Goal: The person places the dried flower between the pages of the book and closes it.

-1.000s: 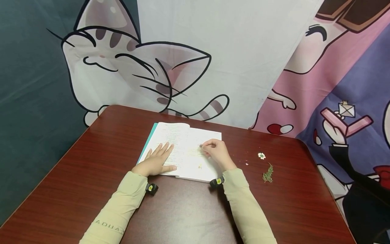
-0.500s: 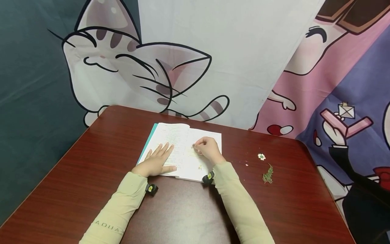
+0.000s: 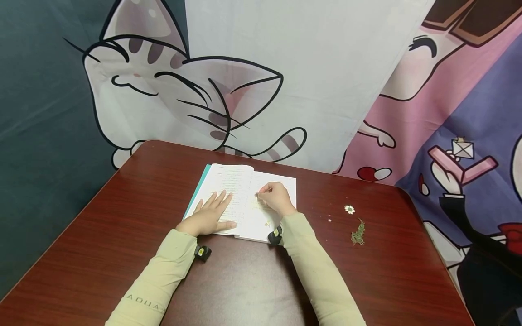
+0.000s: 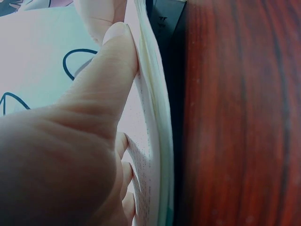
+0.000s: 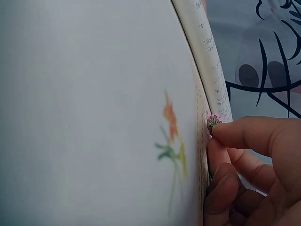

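Observation:
An open book (image 3: 234, 179) with a teal cover edge lies on the table. My left hand (image 3: 205, 218) rests flat on its left page, fingers spread; in the left wrist view the thumb (image 4: 110, 66) lies along the page edge. Over the right page, my right hand (image 3: 279, 199) pinches a small pink flower (image 5: 213, 119) between thumb and forefinger. Whether the flower touches the paper I cannot tell. A printed orange and green flower picture (image 5: 171, 123) shows on that page in the right wrist view.
Right of the book on the brown table (image 3: 102, 235) lie a white daisy (image 3: 349, 209), a green leafy sprig (image 3: 358, 232) and a tiny pink petal (image 3: 330, 220). A cartoon cat backdrop (image 3: 326, 68) hangs behind the table's far edge.
My right hand has moved left across the right page with the pink flower, closer to the book's middle fold. My left hand has stayed in place.

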Demonstrator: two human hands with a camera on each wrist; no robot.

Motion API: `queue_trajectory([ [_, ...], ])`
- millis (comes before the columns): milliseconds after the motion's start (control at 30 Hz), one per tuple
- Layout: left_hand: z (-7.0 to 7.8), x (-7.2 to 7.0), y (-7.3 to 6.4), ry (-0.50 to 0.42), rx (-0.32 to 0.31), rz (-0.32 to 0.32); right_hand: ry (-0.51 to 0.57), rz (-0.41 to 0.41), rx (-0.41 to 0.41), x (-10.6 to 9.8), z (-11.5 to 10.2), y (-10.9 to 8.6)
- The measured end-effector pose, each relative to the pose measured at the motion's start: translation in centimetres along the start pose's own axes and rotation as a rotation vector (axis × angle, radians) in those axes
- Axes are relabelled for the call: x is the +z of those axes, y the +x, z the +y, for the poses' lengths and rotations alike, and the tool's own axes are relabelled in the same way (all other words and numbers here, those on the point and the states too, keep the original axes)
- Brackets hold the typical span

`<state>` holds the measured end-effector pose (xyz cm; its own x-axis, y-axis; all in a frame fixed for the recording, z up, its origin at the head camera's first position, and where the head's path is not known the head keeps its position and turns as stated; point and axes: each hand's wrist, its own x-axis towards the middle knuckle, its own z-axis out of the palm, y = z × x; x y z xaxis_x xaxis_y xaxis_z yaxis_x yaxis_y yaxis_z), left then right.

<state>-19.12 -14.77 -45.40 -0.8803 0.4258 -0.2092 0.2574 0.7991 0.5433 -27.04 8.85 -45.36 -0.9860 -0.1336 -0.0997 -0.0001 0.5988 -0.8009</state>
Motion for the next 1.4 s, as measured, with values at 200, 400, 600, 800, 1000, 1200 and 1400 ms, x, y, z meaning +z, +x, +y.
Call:
queue_trajectory([
  [200, 0.1, 0.0, 0.1, 0.008, -0.011, 0.001, 0.007, 0.004, 0.008, 0.1, 0.0, 0.0],
  [400, -0.2, 0.3, 0.3, 0.023, -0.016, -0.006, 0.014, -0.002, 0.022, 0.1, 0.3, -0.2],
  [600, -0.1, 0.4, 0.2, 0.024, -0.013, -0.008, 0.029, -0.005, -0.027, -0.7, 0.6, -0.9],
  [800, -0.2, 0.5, 0.3, 0.016, -0.008, -0.013, 0.04, 0.021, -0.091, -2.3, 1.0, -2.4],
  [1000, -0.5, 0.6, 0.5, 0.017, -0.004, -0.007, 0.017, 0.096, -0.125, -4.2, 1.4, -4.1],
  [1200, -0.6, 0.7, 0.7, 0.007, -0.004, 0.008, -0.05, 0.16, -0.101, -5.8, 2.2, -5.3],
  [1400, -0.9, 0.7, 0.5, -0.001, -0.003, 0.006, -0.116, 0.161, -0.029, -6.6, 3.4, -5.7],
])
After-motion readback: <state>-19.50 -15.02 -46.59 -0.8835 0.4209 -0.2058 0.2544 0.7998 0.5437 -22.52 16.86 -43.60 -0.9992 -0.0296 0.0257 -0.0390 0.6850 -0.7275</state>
